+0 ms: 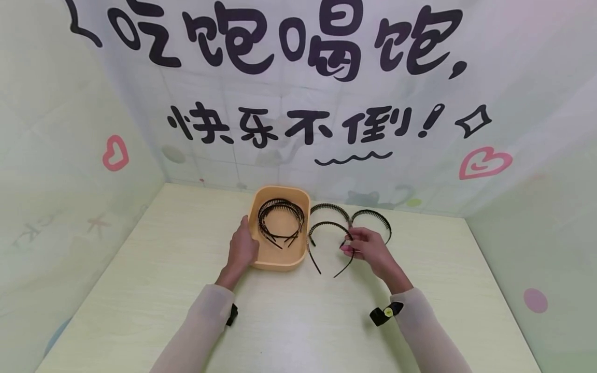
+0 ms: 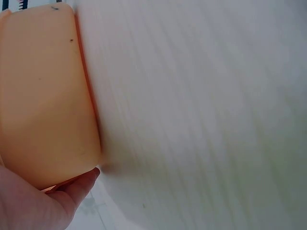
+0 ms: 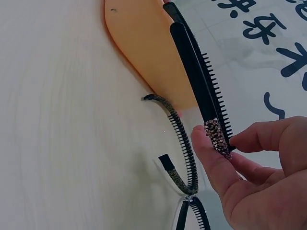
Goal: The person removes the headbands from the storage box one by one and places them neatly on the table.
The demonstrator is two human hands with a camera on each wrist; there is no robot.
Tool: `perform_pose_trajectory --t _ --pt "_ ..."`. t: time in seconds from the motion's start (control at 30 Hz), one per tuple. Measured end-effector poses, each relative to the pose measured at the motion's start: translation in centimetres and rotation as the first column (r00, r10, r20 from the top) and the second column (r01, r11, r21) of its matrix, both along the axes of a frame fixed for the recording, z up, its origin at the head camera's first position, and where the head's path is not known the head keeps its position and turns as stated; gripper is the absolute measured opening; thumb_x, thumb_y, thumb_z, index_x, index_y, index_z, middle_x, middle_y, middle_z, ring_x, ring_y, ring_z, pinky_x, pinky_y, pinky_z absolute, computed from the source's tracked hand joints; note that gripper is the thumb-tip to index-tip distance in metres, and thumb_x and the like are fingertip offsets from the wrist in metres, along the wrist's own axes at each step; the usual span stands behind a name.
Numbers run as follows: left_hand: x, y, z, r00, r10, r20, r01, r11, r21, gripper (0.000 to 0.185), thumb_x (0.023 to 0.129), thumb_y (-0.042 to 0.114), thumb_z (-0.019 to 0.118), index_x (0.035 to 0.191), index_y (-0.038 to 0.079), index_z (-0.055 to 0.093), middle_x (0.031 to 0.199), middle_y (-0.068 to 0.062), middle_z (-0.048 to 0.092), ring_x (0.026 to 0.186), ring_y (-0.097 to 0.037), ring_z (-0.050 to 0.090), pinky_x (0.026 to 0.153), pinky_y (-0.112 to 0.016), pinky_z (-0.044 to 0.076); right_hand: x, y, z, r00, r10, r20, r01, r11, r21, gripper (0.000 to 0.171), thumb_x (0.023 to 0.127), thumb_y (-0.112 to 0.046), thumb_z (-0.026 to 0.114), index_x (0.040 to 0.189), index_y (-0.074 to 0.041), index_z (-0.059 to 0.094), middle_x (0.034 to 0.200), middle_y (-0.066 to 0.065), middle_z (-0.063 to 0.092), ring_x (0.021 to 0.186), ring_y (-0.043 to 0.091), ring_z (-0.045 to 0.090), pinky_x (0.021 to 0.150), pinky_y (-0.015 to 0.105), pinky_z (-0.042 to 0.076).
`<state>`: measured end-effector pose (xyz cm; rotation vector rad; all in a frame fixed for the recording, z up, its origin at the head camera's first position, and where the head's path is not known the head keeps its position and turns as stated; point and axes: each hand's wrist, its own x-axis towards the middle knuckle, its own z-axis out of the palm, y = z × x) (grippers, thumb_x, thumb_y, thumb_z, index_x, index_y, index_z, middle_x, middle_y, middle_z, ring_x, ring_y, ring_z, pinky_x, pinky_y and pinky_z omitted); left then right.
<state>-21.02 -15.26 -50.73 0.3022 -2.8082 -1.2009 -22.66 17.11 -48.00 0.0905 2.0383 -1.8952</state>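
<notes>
At its left side, my left hand (image 1: pixel 243 246) grips an orange-tan plastic box (image 1: pixel 280 267). Several black toothed headbands (image 1: pixel 262 220) lie stacked inside it. To the right of the box, my right hand (image 1: pixel 371 251) pinches another black headband (image 1: pixel 328 224) between thumb and fingers. In the right wrist view, glittery stones cover a section of this held headband (image 3: pixel 189 62) by the fingertips. Behind it on the table lie a headband (image 1: pixel 328 206) near the box and a second headband (image 1: pixel 383 218) further right, partly hidden by my hand.
The pale wood-grain table (image 1: pixel 289 326) carries everything. A white printed cloth (image 1: pixel 280 155) with black characters rises behind it, close to the box, and similar cloths stand at left and right. Each wrist wears a black strap-on device (image 1: pixel 386 313).
</notes>
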Motion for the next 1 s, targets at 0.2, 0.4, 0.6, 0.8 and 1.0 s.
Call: perform_pose_trajectory --t 0.2,0.4,0.6,0.8,1.0 --pt "0.0 0.0 0.0 1.0 -0.002 -0.001 0.002 1.0 -0.003 0.073 0.085 -0.009 0.046 0.153 -0.008 0.02 0.136 -0.038 0.05 0.114 -0.048 0.059 0.091 -0.056 0.051 0.0 0.9 -0.7 1.0 0.003 0.005 -0.003 1.0 -0.003 0.043 0.097 0.006 0.049 0.139 0.01 0.044 0.127 0.029 0.052 0.086 0.016 0.071 0.081 0.03 0.059" --pt "-0.1 0.0 0.0 1.0 -0.001 0.003 0.001 1.0 -0.002 0.073 0.085 -0.009 0.046 0.153 -0.008 0.02 0.137 -0.038 0.049 0.114 -0.049 0.058 0.091 -0.056 0.05 0.3 1.1 -1.1 1.0 0.004 0.02 -0.004 1.0 0.0 0.043 0.096 0.007 0.05 0.138 0.01 0.044 0.123 0.027 0.054 0.086 0.018 0.071 0.081 0.031 0.059" --pt "-0.1 0.0 0.0 1.0 0.0 0.004 0.0 1.0 -0.003 0.073 0.084 -0.009 0.046 0.153 -0.007 0.02 0.136 -0.038 0.049 0.114 -0.049 0.058 0.091 -0.056 0.05 0.6 0.9 -1.6 1.0 0.016 0.027 -0.017 1.0 0.012 0.04 0.095 0.007 0.05 0.135 0.012 0.044 0.118 0.022 0.057 0.084 0.016 0.07 0.08 0.031 0.059" --pt "-0.1 0.0 0.0 1.0 -0.001 0.002 0.001 1.0 0.005 0.074 0.084 -0.009 0.046 0.153 -0.008 0.02 0.136 -0.038 0.049 0.115 -0.049 0.058 0.091 -0.056 0.051 0.9 0.6 -2.3 0.999 0.036 0.034 -0.038 0.998 0.04 0.037 0.093 0.008 0.051 0.13 0.011 0.048 0.109 0.017 0.059 0.085 0.018 0.071 0.08 0.033 0.059" --pt "-0.1 0.0 -0.1 1.0 0.0 0.009 0.0 1.0 0.006 0.074 0.084 -0.009 0.046 0.153 -0.007 0.02 0.137 -0.038 0.048 0.116 -0.049 0.058 0.092 -0.056 0.05 1.3 0.5 -2.9 0.996 0.07 0.051 -0.073 0.996 0.042 0.034 0.093 0.008 0.052 0.126 0.01 0.05 0.105 0.015 0.059 0.084 0.02 0.071 0.077 0.035 0.059"
